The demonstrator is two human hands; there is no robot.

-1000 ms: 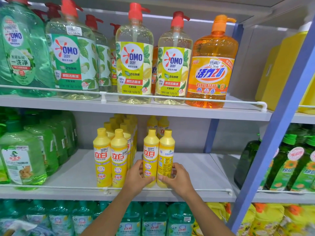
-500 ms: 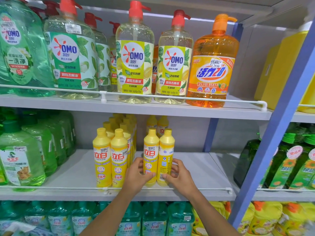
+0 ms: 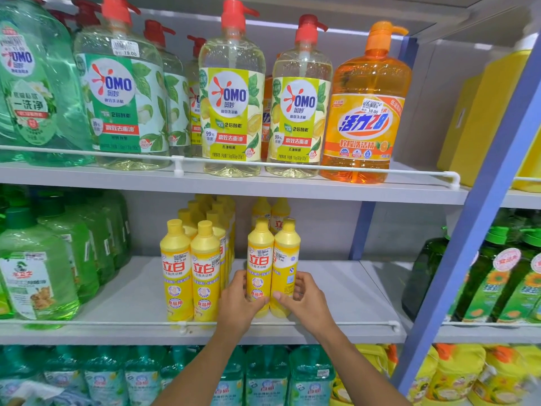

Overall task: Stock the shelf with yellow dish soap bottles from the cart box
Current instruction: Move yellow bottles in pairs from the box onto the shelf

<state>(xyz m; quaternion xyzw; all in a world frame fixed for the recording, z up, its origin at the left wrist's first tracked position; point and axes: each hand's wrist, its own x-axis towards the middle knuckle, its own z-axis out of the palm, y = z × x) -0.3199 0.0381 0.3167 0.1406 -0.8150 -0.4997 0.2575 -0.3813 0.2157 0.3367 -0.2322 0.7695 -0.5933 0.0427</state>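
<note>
Evidently this was the squaring-up part of stocking, not the carrying. The left hand (image 3: 240,303) wrapped the lower body of the left bottle (image 3: 259,268), thumb across the front of its label, fingers curled round its left side. The right hand (image 3: 308,300) held the right bottle (image 3: 286,259) the same way, thumb on the front and fingers curled round its right flank. Both grips were narrow and low, close to the base — a sensible place to hold a tall, slim bottle that would tip easily if pushed near the cap.

The pair stood upright and touching on the middle shelf (image 3: 345,291), just behind the white front rail (image 3: 322,323), with two more yellow bottles (image 3: 270,212) in line behind them. A small gap separated them from the neighbouring rows (image 3: 190,273) of the same soap to the left, whose front labels faced out.

The left bottle showed its red brand characters squarely. The right bottle showed a code patch rather than the brand, so it seemed turned partly away, and the right hand's grip looked suited to twisting it face-forward. Holding the neighbour steady with the other hand would stop it from being dragged round or knocked. The rail explained the spot: stock sat just inside it so nothing slid off. The cart box was not in view, so how many bottles remained to be shelved could not be told.
</note>
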